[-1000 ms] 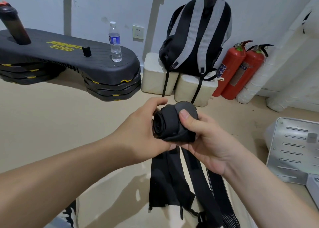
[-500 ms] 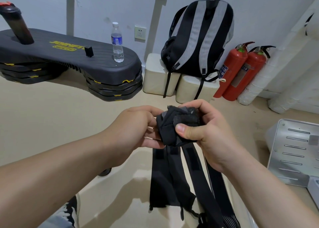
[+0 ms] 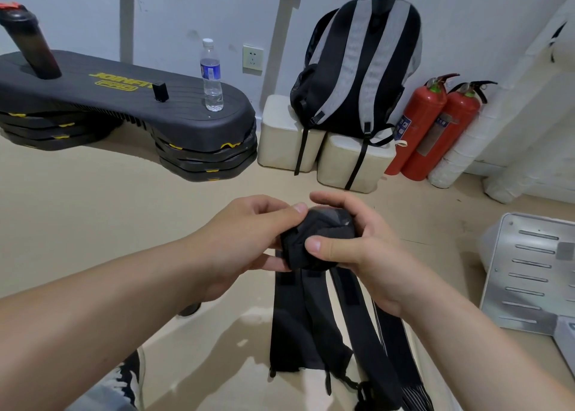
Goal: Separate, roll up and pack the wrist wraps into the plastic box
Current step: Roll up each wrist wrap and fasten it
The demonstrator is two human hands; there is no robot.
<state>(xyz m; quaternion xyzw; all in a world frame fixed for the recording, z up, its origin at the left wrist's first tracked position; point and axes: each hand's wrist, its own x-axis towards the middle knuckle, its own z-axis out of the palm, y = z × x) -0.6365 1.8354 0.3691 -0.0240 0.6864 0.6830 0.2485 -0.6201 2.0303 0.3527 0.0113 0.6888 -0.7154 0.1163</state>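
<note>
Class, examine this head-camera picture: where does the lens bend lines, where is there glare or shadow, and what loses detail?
Head view: the wide-angle lens bows the black step platform; soft glare and shadow lie on the pale surface beneath the hanging straps; the rolled wrist wrap is so dark its folds barely show; nothing looks motion-blurred.
</note>
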